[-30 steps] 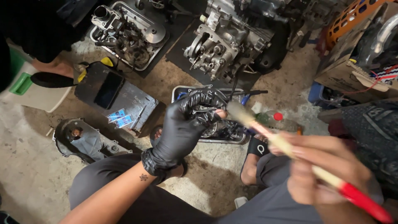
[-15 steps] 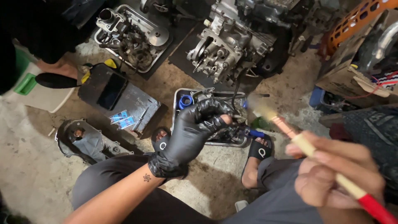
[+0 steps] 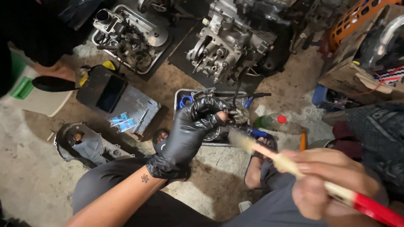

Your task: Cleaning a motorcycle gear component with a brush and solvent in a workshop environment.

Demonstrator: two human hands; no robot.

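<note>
My left hand [image 3: 189,132], in a black glove, grips a small dark metal engine part [image 3: 235,114] over a grey tray [image 3: 182,96] on the floor. My bare right hand [image 3: 326,180] holds a paintbrush [image 3: 290,164] with a pale wooden shaft and red handle end. Its light bristles [image 3: 236,137] are blurred and point at the part, just below it.
A large engine block [image 3: 229,46] sits on a black mat behind the tray. A tray of engine parts [image 3: 130,33] lies back left, a grey box [image 3: 120,101] and a casing cover [image 3: 84,143] at left. A green bottle [image 3: 273,122] and cardboard boxes [image 3: 357,71] are at right.
The brush tip has dropped from beside my gloved fingers to just below the part, and my right hand has moved left and up. My left hand kept its hold.
</note>
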